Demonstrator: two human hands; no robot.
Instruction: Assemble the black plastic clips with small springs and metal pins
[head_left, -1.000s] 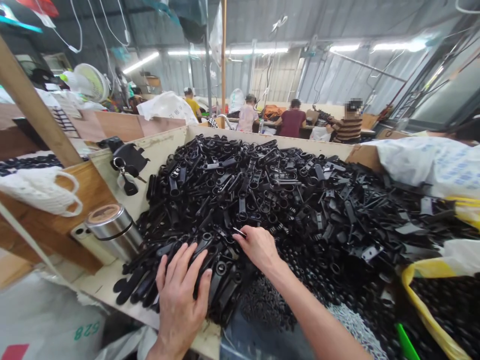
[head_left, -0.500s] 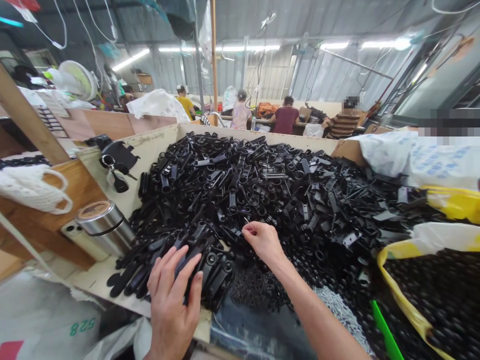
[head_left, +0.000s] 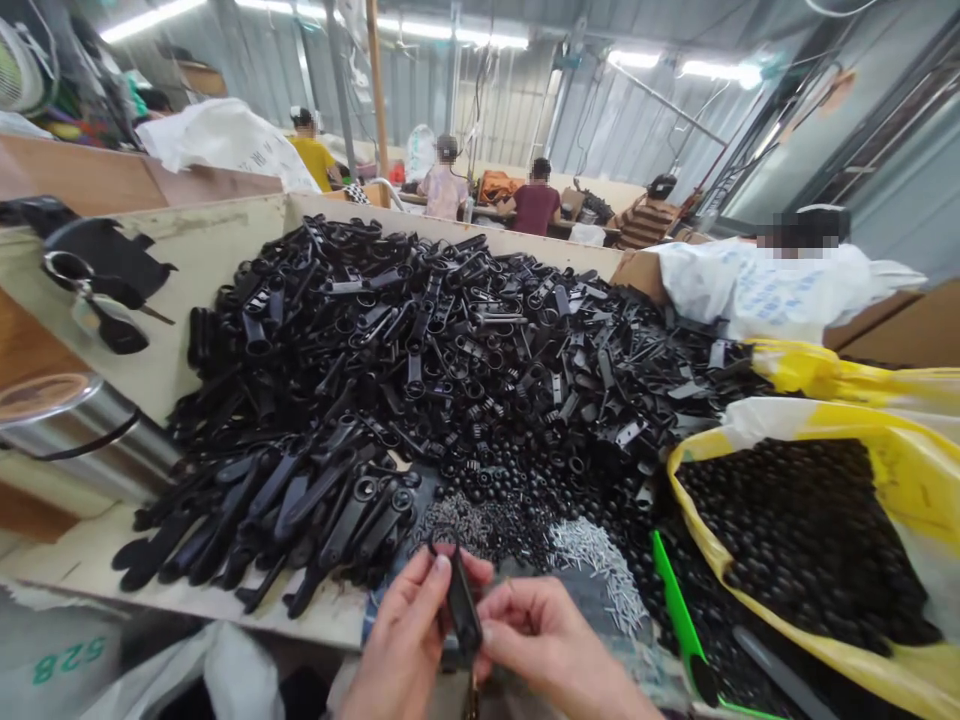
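Note:
Low in the middle of the head view, my left hand (head_left: 411,625) grips a long black plastic part (head_left: 463,605), its forked end pointing up and away. My right hand (head_left: 536,630) is closed in a pinch, its fingertips against the part's lower right side; what lies between them is hidden. Just beyond my hands lies a patch of small dark pieces (head_left: 454,518), with a heap of silvery pins (head_left: 596,560) to the right. Rows of similar long black parts (head_left: 277,510) lie to the left of my hands.
A large pile of black plastic parts (head_left: 420,330) fills the pale-walled bin (head_left: 217,230). At right are a yellow-white bag (head_left: 705,540) of black round pieces and a green strip (head_left: 675,595). A steel flask (head_left: 97,440) and keys (head_left: 112,325) are at left. Several people sit at the back.
My left hand has moved from the rows of parts toward the right and now holds one. My right hand has drawn back from the pile to meet it. The view has shifted down and right.

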